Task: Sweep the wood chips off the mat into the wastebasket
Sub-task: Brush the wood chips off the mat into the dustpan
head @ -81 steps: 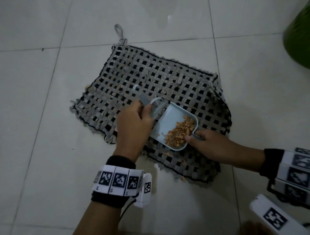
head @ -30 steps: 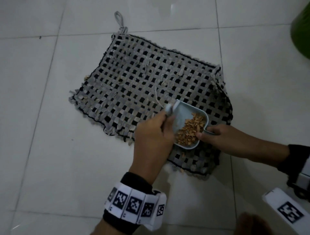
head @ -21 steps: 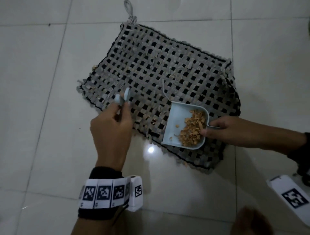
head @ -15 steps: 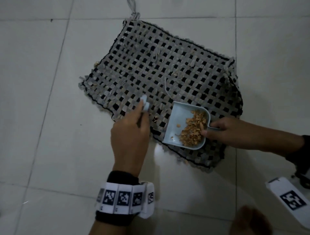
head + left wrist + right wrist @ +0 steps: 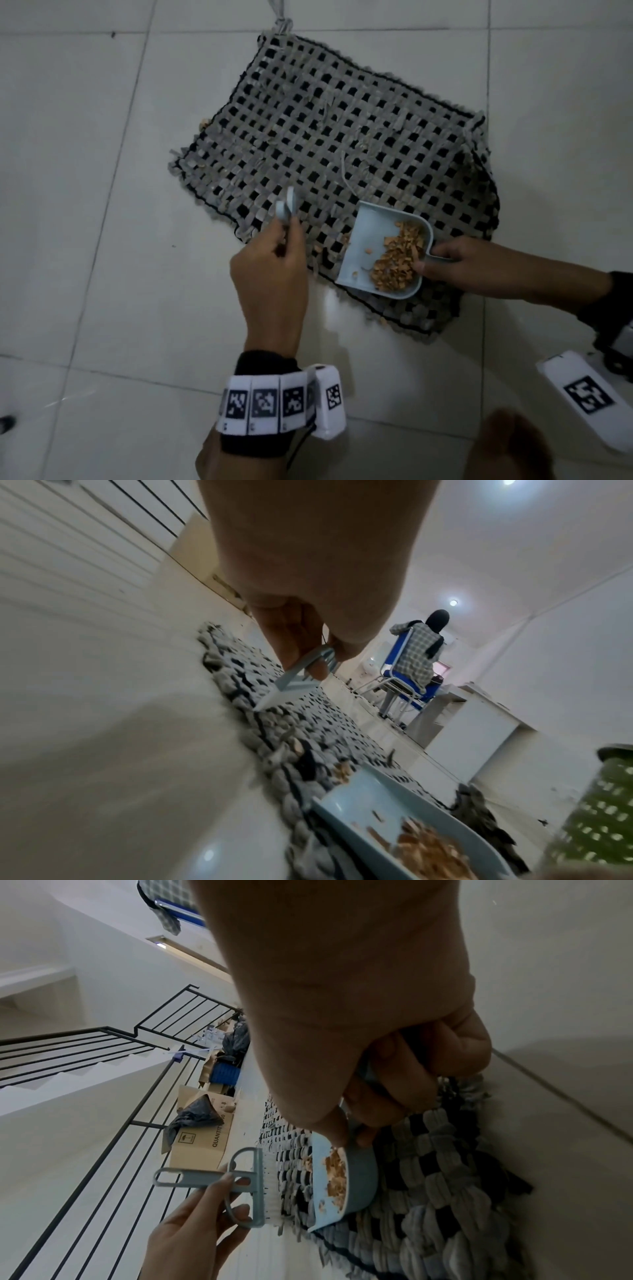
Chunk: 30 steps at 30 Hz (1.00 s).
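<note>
A grey and black woven mat [image 5: 342, 130] lies on the white tiled floor. My left hand [image 5: 274, 267] grips a small pale blue brush [image 5: 286, 205] [image 5: 253, 1183] at the mat's near left edge, bristles down on the weave [image 5: 291, 691]. My right hand [image 5: 455, 263] pinches the handle of a pale blue dustpan [image 5: 370, 233] [image 5: 356, 1175] that rests on the mat's near part. A heap of tan wood chips [image 5: 397, 257] [image 5: 428, 850] fills its back half. A few loose chips [image 5: 344, 238] lie on the mat just left of the pan's mouth. The green perforated wastebasket [image 5: 596, 804] shows only in the left wrist view.
A stray chip [image 5: 205, 122] lies by the mat's left edge. A person sits on a blue chair [image 5: 407, 674] far behind the mat. Cardboard boxes [image 5: 202, 1139] and a black stair railing [image 5: 103, 1069] stand off to the left. Bare tiles surround the mat.
My left hand carried the brush from the dustpan's mouth out to the left, then back onto the mat's near left edge. The dustpan stayed in place under my right hand.
</note>
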Tool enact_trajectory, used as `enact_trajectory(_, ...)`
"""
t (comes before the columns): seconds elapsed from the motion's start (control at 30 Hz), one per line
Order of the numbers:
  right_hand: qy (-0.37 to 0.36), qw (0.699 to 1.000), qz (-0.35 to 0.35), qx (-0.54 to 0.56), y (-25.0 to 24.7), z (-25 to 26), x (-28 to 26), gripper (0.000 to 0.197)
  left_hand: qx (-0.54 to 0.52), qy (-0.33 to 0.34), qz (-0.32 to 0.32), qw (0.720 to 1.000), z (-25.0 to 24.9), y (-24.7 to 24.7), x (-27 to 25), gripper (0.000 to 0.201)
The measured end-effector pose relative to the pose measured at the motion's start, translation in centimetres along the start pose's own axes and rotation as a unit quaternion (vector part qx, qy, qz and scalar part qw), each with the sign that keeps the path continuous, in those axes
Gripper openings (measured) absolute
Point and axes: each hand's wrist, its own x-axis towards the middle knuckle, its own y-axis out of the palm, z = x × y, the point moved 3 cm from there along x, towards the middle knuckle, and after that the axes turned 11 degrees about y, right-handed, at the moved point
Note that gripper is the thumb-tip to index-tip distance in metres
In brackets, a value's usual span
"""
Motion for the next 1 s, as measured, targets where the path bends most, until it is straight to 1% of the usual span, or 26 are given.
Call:
enact_trajectory(0.07,0.000,1.000,0.002,-0.001,-0.1,0.1,-0.1,0.038,0.023,0.001,0.002,1.000,0.7,0.1,0.3,0.025)
enact_trajectory(0.17,0.000,1.000,0.002,-0.006,0.0,0.1,-0.1,0.041,0.041,0.027,0.059,0.997,0.4,1.6,-0.1,0.028)
enact_trajectory(0.27,-0.003,1.000,0.001,-0.011,0.0,-0.1,0.1,0.047,0.043,0.063,0.121,0.990,-1.4,3.4,-1.8,0.029)
enact_trajectory(0.37,-0.014,1.000,-0.002,-0.022,0.1,-0.1,0.3,0.055,0.023,0.085,0.153,0.984,-3.5,4.6,-3.5,0.031)
enact_trajectory(0.43,-0.023,0.999,-0.006,-0.028,0.1,-0.1,0.2,0.066,0.002,0.099,0.147,0.984,-4.0,4.9,-4.1,0.026)
enact_trajectory(0.47,-0.025,0.999,-0.006,-0.028,0.2,-0.2,0.1,0.067,-0.008,0.102,0.136,0.985,-3.9,4.8,-4.1,0.025)
enact_trajectory(0.57,-0.019,0.999,-0.010,-0.024,0.2,-0.4,-0.1,0.052,-0.021,0.087,0.075,0.993,-3.0,3.5,-3.5,0.024)
enact_trajectory(0.63,-0.020,0.999,-0.017,-0.020,0.2,-0.7,0.0,0.048,-0.003,0.063,0.035,0.997,-1.7,2.4,-2.6,0.025)
enact_trajectory(0.7,-0.021,0.999,-0.023,-0.017,0.3,-0.7,0.1,0.047,0.028,0.037,0.010,0.999,-0.5,1.5,-1.7,0.028)
enact_trajectory(0.73,-0.022,0.999,-0.024,-0.017,0.4,-0.7,0.1,0.046,0.035,0.023,0.009,0.999,0.0,1.3,-1.4,0.030)
enact_trajectory(0.8,-0.021,0.999,-0.024,-0.014,0.5,-0.7,0.0,0.044,0.031,0.013,0.028,0.999,0.4,1.4,-1.2,0.031)
enact_trajectory(0.9,-0.024,0.999,-0.024,-0.005,0.6,-0.6,-0.2,0.038,0.047,0.046,0.081,0.995,0.1,2.3,-1.9,0.035)
enact_trajectory(1.0,-0.023,0.999,-0.027,0.001,0.7,-0.5,-0.4,0.035,0.053,0.058,0.106,0.991,-0.1,2.9,-2.6,0.041)
